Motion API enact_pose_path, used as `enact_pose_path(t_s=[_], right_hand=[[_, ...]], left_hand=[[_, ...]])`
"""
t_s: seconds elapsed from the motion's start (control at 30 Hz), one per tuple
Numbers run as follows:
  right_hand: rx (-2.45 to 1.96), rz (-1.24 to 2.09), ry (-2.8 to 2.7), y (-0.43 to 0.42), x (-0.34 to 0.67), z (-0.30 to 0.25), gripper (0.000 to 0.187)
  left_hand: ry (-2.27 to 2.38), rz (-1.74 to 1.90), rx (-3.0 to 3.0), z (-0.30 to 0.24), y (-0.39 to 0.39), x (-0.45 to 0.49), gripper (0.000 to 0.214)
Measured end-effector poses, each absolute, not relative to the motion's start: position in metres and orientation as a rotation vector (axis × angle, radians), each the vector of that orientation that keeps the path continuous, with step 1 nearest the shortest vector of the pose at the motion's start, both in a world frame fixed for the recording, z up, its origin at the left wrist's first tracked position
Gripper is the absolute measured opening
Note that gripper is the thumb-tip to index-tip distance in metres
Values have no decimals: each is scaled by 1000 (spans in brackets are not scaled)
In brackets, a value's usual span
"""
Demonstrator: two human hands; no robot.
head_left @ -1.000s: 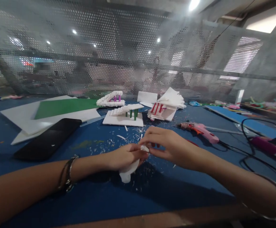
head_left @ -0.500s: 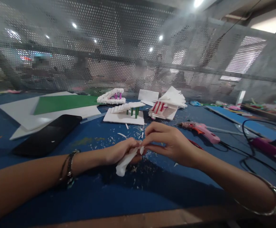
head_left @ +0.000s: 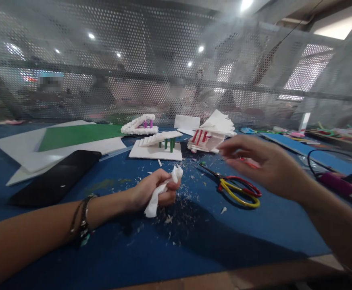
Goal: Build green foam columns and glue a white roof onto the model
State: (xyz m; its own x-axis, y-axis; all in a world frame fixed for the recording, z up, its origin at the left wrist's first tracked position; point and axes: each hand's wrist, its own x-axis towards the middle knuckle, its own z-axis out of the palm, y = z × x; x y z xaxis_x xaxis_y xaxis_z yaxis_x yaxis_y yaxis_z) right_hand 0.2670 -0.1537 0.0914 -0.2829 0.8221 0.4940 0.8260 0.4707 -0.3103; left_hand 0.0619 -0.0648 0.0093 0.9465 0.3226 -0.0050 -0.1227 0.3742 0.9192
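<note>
My left hand (head_left: 153, 189) is closed around a crumpled white tissue (head_left: 154, 200). One end of the tissue sticks up past the fingers and the other hangs below. My right hand (head_left: 262, 167) is in the air over the right side of the table, somewhat blurred, fingers stretched out and holding nothing. Beneath it, a pink hot glue gun (head_left: 250, 162) is mostly hidden. Scissors (head_left: 239, 193) with red and yellow handles lie just left of and below that hand. White scraps (head_left: 188, 197) are scattered between the two hands.
Behind my hands stand a small white stair model with green posts (head_left: 156, 152), another with purple posts (head_left: 139, 125) and one with red posts (head_left: 201, 139). A black phone-like slab (head_left: 57, 177) and green sheet (head_left: 79, 135) lie left; a purple power strip (head_left: 339, 185) lies right.
My right hand has let go of the tissue and moved right, over the glue gun. This uncovers the scissors. My left hand keeps the tissue.
</note>
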Motion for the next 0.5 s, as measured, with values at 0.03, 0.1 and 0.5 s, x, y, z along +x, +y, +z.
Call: enact_pose_path(t_s=[0.03, 0.1, 0.5], right_hand=[[-1504, -100, -2081, -158, 279, 94, 16], [-1873, -262, -2041, -165, 306, 94, 16], [-2431, -118, -1708, -151, 406, 39, 32]], left_hand=[[178, 288, 1143, 10, -63, 62, 14], [143, 288, 1114, 10, -61, 62, 14], [198, 275, 1119, 11, -57, 60, 24]])
